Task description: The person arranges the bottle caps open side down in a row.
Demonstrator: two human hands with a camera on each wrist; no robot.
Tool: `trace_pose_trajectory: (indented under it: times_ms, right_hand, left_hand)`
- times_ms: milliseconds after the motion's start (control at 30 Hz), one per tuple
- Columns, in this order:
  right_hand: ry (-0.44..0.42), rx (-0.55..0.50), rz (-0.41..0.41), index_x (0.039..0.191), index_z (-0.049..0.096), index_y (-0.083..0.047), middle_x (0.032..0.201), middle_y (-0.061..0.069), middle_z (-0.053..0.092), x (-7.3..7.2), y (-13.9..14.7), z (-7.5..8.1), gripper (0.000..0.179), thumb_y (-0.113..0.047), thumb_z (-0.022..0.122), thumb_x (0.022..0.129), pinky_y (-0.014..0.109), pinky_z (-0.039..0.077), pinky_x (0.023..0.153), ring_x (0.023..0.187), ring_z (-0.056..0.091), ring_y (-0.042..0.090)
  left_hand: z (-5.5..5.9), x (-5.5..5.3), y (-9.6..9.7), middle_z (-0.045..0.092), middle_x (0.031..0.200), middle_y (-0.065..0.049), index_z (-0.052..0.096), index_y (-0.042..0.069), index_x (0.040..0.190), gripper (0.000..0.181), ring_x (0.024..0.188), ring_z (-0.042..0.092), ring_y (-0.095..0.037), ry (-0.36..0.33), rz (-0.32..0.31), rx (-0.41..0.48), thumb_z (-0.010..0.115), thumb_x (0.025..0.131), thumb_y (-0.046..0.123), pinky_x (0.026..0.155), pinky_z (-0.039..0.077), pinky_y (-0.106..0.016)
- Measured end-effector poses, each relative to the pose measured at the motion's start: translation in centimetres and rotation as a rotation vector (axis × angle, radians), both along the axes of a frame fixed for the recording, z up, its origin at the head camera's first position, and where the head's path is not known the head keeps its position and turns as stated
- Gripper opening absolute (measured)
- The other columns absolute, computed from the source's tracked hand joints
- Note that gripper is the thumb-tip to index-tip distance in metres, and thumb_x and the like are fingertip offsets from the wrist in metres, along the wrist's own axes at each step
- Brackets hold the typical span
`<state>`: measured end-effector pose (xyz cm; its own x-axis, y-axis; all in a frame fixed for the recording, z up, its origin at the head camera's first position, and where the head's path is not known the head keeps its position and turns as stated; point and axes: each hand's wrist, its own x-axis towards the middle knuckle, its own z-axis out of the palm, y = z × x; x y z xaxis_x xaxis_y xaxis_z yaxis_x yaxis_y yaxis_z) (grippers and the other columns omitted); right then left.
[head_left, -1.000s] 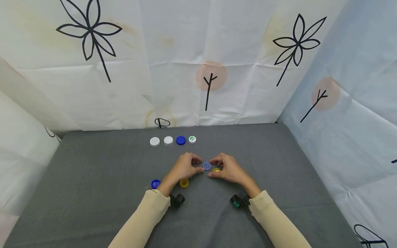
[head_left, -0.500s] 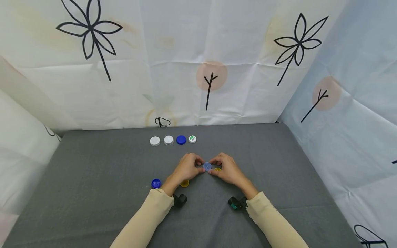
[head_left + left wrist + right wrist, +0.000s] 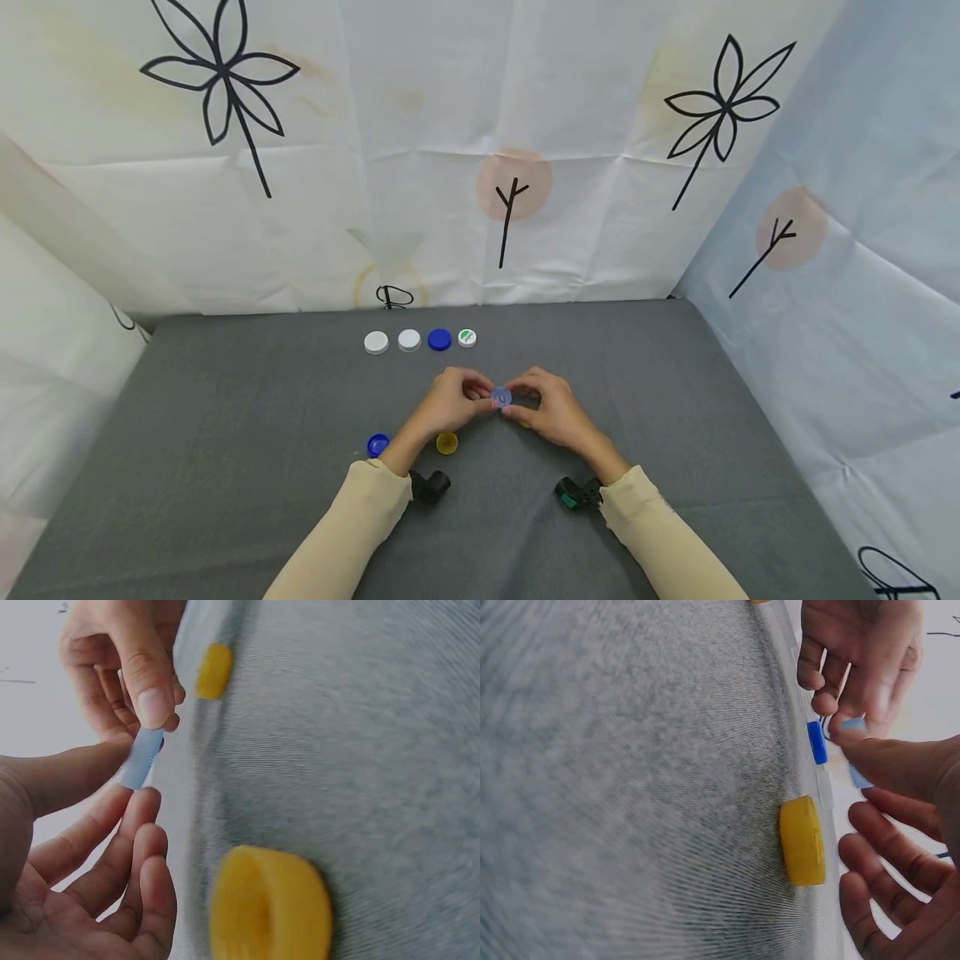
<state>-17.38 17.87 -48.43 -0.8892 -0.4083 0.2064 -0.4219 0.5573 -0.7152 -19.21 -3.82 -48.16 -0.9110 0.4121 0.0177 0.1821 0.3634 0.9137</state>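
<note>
A pale blue bottle cap (image 3: 501, 397) is held between both hands, above the grey cloth. My left hand (image 3: 448, 400) pinches its left edge with thumb and fingers. On the other side, my right hand (image 3: 549, 408) pinches it the same way. In the left wrist view the cap (image 3: 142, 759) appears edge-on between the fingertips. One yellow cap (image 3: 526, 423) lies on the cloth, mostly hidden under my right hand; the right wrist view shows this yellow cap (image 3: 802, 841) more fully. Another yellow cap (image 3: 447, 442), hollow side up, lies by my left wrist.
At the back of the table (image 3: 247, 417) stand a row of caps: a white cap (image 3: 377, 342), a second white cap (image 3: 409, 340), a blue cap (image 3: 439, 339) and a white-and-green cap (image 3: 467, 338). An upturned blue cap (image 3: 378, 445) lies beside my left forearm. Printed cloth walls surround the table.
My fingers have closed in on the pale blue cap from both sides and lifted it slightly off the cloth. The other caps have stayed where they were.
</note>
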Motion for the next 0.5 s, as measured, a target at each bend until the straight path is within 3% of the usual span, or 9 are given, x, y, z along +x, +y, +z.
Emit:
trace_pose_trajectory:
  times_ms: [200,500]
  right_hand:
    - [0.068,-0.045,0.028,0.112,0.074,-0.008,0.104,0.005,0.067,-0.08,-0.07,0.37,0.029,-0.013,0.084,0.085,0.048,0.054,0.082,0.097,0.066,0.027]
    - [0.137,-0.049,0.043,0.113,0.073,-0.008,0.104,0.002,0.067,-0.17,-0.4,0.79,0.03,-0.011,0.084,0.085,0.05,0.054,0.08,0.094,0.065,0.028]
  left_hand:
    - [0.4,-0.16,-0.46,0.073,0.087,-0.006,0.075,-0.004,0.103,0.017,0.076,0.065,-0.012,-0.112,0.025,0.145,0.077,0.091,0.008,0.068,0.052,-0.026]
    - [1.0,-0.16,-0.85,0.073,0.091,-0.004,0.075,0.0,0.107,0.021,0.087,0.066,-0.02,-0.254,0.059,0.15,0.075,0.094,0.016,0.077,0.052,-0.033]
